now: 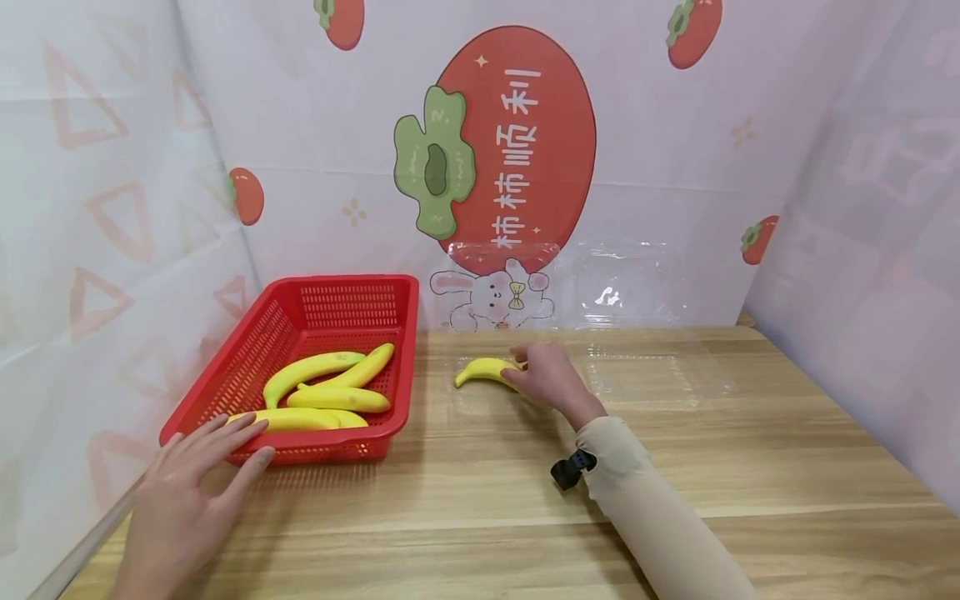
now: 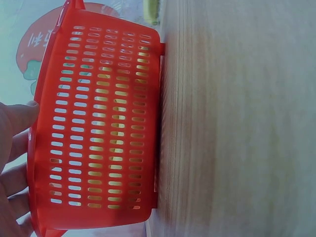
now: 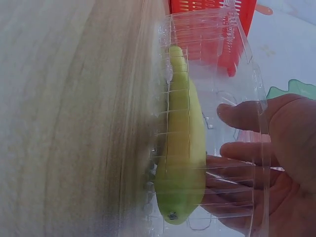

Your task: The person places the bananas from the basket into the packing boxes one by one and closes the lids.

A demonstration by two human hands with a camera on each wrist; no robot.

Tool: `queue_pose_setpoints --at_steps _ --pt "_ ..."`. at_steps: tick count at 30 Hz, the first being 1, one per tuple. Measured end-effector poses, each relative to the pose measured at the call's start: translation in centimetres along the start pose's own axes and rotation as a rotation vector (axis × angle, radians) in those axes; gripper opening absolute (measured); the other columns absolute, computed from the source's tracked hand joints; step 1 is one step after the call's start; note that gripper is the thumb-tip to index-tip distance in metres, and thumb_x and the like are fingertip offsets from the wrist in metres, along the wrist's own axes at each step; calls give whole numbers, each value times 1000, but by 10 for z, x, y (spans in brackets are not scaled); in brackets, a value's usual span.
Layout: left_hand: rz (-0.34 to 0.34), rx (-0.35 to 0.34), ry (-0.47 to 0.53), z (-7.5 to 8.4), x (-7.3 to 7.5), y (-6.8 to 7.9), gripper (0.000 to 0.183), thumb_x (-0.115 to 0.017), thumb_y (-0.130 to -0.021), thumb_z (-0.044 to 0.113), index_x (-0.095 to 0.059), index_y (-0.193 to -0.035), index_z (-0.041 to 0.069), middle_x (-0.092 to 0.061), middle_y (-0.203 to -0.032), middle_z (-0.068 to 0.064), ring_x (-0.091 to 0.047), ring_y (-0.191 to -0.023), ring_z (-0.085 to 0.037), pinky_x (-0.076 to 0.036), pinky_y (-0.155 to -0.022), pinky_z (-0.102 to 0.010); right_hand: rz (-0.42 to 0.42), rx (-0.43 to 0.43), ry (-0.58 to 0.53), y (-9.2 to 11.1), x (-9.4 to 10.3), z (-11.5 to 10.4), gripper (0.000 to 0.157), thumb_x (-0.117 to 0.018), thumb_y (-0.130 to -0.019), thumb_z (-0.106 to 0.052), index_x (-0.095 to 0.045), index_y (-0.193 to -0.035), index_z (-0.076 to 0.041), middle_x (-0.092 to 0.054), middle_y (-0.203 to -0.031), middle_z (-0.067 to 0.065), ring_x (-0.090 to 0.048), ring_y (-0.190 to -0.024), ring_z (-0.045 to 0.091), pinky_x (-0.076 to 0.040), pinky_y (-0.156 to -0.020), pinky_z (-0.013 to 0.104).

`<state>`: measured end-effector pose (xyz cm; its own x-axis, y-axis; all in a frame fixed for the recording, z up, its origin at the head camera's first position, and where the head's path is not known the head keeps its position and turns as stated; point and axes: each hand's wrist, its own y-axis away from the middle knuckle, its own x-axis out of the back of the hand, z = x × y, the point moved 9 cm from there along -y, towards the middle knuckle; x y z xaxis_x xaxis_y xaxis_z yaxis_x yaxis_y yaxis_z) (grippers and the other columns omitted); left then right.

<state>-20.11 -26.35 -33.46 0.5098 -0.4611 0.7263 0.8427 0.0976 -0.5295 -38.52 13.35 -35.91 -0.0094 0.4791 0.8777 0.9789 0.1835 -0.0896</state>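
Observation:
My left hand (image 1: 191,492) rests on the near rim of a red plastic basket (image 1: 411,358), its fingers straight over the edge. Inside the basket lie several yellow bananas (image 1: 337,400). In the left wrist view the slotted basket wall (image 2: 98,123) shows beside the fingers. My right hand (image 1: 551,379) reaches into a clear plastic clamshell box (image 3: 212,22) whose lid (image 1: 630,283) stands raised at the back. One banana (image 3: 182,148) lies in that box, with the fingertips close beside it. Thumb and fingers are spread apart in the right wrist view and do not grip the banana.
Box and basket stand on a wood-grain table (image 1: 465,517), the basket on the left. A white printed cloth (image 1: 315,125) hangs behind, and more cloth closes off both sides. A black strap (image 1: 572,468) sits on the right wrist.

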Motion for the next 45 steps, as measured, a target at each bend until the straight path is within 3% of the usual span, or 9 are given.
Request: queue_pose_setpoints --at_steps 8,16,29,45 --pt "3 -2 0 0 0 0 51 -81 -94 30 -69 -141 15 -68 -141 -23 -53 -137 -48 -16 -136 -59 45 -18 -72 6 12 -5 50 -71 -102 -34 -66 -143 -6 -72 -138 16 -73 -122 33 -61 -103 49" --pt "13 -7 7 1 1 0 50 -82 -93 28 -70 -140 15 -69 -141 -22 -53 -137 -48 -17 -135 -60 120 73 -92 11 36 -15 48 -71 -102 -33 -66 -144 -10 -73 -137 15 -74 -122 34 -62 -101 50" --pt "9 2 1 1 1 1 51 -81 -94 30 -70 -141 16 -68 -141 -22 -53 -137 -48 -15 -136 -59 202 115 -154 24 71 -29 48 -71 -102 -33 -66 -142 -8 -73 -137 15 -74 -121 34 -66 -91 48" --pt "17 -16 1 1 1 1 50 -81 -93 30 -71 -140 16 -69 -140 -22 -53 -136 -48 -15 -136 -57 248 154 -174 28 79 -32 47 -71 -102 -34 -67 -142 -10 -75 -133 14 -76 -117 33 -67 -88 46"
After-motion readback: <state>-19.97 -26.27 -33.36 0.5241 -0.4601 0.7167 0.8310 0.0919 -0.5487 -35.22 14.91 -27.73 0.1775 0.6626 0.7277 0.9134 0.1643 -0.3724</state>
